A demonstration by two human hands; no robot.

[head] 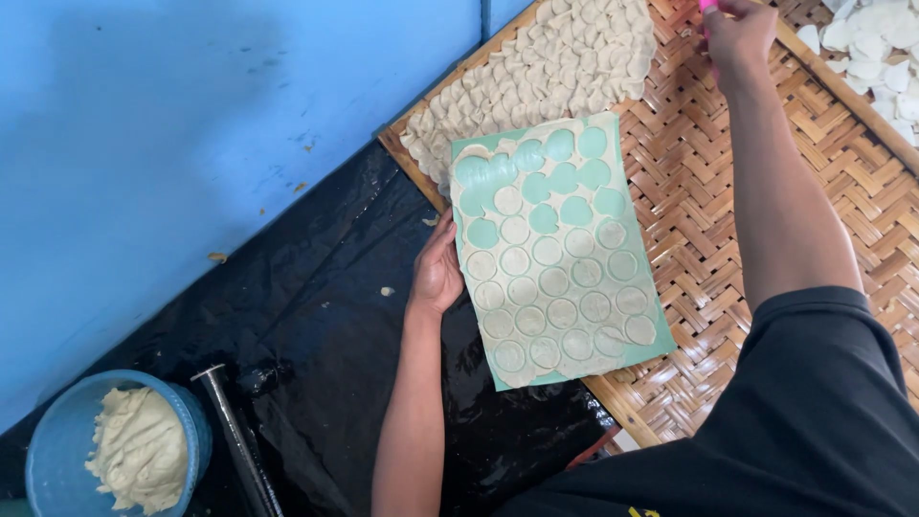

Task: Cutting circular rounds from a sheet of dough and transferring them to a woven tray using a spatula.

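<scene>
Two hands at work: both belong to the person wearing the camera.
Woven tray (766, 191): largest item; lies beside the blue wall (191, 115) and holds rows of overlapping dough rounds (565, 57) at its far end.
Black plastic sheet (316, 316): covers the floor beside the tray.
Green board (651, 349): rests tilted across the tray's edge; carries a rolled dough sheet (560, 278) cut into circles.
Progress: judged about one third done; the upper rows are lifted out and show bare green, the lower rows are still seated in the sheet.
Blue bowl (57, 450): lower left, holds a lump of raw dough (139, 445); a metal rod (235, 440) lies next to it.
Left hand (438, 273): fingers curled around the board's left edge.
Right hand (737, 33): closed on a small pink object (708, 5); mostly out of frame.
Packages, labels, signs: none visible.
</scene>
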